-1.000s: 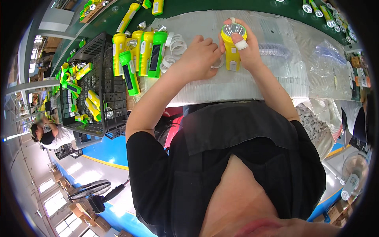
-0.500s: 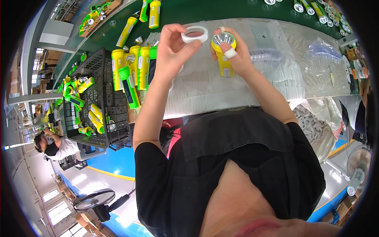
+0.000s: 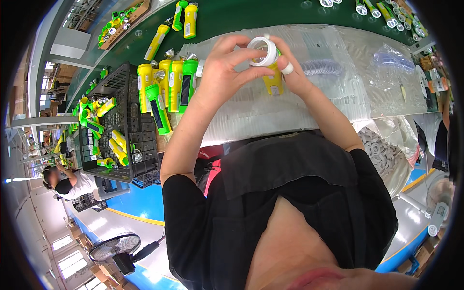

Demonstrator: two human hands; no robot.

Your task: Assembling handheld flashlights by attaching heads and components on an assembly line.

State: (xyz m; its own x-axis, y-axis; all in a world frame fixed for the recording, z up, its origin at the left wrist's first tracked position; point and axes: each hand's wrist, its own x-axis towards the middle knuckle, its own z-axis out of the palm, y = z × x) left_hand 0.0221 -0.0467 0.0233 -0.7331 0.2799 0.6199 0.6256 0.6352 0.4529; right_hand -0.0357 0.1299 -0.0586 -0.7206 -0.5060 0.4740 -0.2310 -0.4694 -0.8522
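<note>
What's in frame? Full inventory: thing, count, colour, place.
white ring: one, white, at the yellow torch's head, pinched by left-hand fingers
yellow torch: one, yellow, in the right hand
standing torches: several, yellow and green, left of the hands
black crate: one, holding more torches, far left
clear plastic sheet: one, over the green bench
fan: one, lower left
left hand: on the ring
right hand: one taped finger

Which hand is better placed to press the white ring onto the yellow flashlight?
Probably the left hand: its fingers already pinch the white ring at the flashlight's head. The right hand grips the yellow flashlight.
</note>
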